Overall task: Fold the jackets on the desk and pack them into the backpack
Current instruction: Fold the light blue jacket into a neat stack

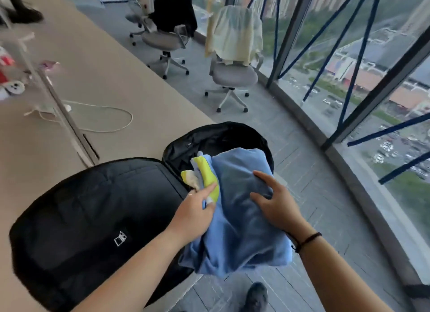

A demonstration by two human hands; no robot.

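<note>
Blue jacket: the folded blue jacket (242,209) lay low and centre in the frame, half over the open compartment of the backpack (88,218), its near end hanging past the desk edge.
Yellow garment: a yellow and white piece (206,172) showed at the jacket's left edge, tucked toward the compartment; whether it was a second jacket or a lining could not be told.
Left hand: the left hand (197,209) was at the jacket's left edge, fingers curled into the cloth near the yellow piece, gripping it.
Right hand: the right hand (277,202) lay flat on top of the blue bundle, fingers spread and pressing down, not curled round anything.
Backpack: black, unzipped and spread open at the corner of the desk (121,79); the left half lay flat at lower left, the right half gaped behind the jacket.
Contents: only dark lining showed above the bundle; anything beneath it was hidden.
Progress: folding of this jacket looked done; it seemed to be partly in, so pushing it fully down and zipping were probably left.
Elsewhere: a pale yellow garment (235,32) hung on a chair (232,76) at upper centre, and a dark one (172,7) on another chair behind.
Desk: a white cable (102,116) lay at the left.
</note>
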